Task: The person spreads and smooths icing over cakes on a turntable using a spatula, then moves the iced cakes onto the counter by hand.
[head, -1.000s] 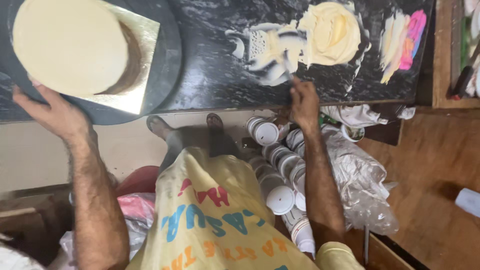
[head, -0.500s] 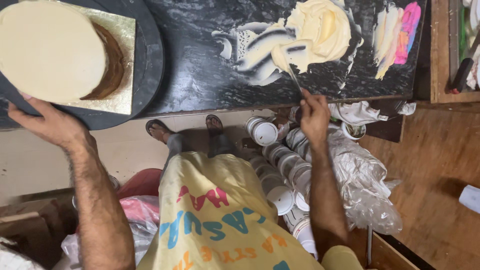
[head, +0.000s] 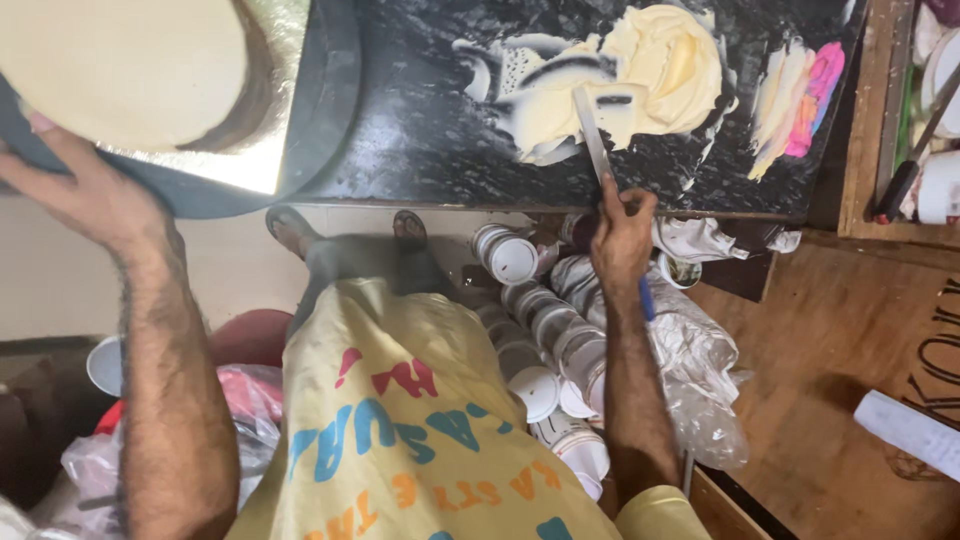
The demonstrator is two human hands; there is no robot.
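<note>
A mound of pale cream (head: pixel 640 75) lies spread on the black bench (head: pixel 420 130) in the upper middle of the frame. The blade of a palette knife (head: pixel 597 140) rests in the lower edge of that cream, slanting down toward the bench's front edge. The right hand (head: pixel 620 240) grips the knife's handle just below the bench edge, fingers (head: pixel 640 205) curled tightly round it, and a blue end of the handle shows beneath the wrist.

In the upper left of the frame sits a round cake (head: pixel 120 70) coated in the same pale cream, on a gold board (head: pixel 250 165) that rests on a dark turntable (head: pixel 330 110). The left hand (head: pixel 90 195) cups the turntable's near rim from below, fingers spread along its edge; whether the thumb presses on top cannot be told.

At the upper right, a smaller smear of cream and pink icing (head: pixel 800 95) lies on the bench. Below the bench, in the middle of the frame, stacks of white tubs (head: pixel 540 340) lie beside a crumpled clear plastic bag (head: pixel 700 380). A yellow apron (head: pixel 420 440) with coloured letters fills the lower centre, and two sandalled feet (head: pixel 350 225) show above it.
</note>
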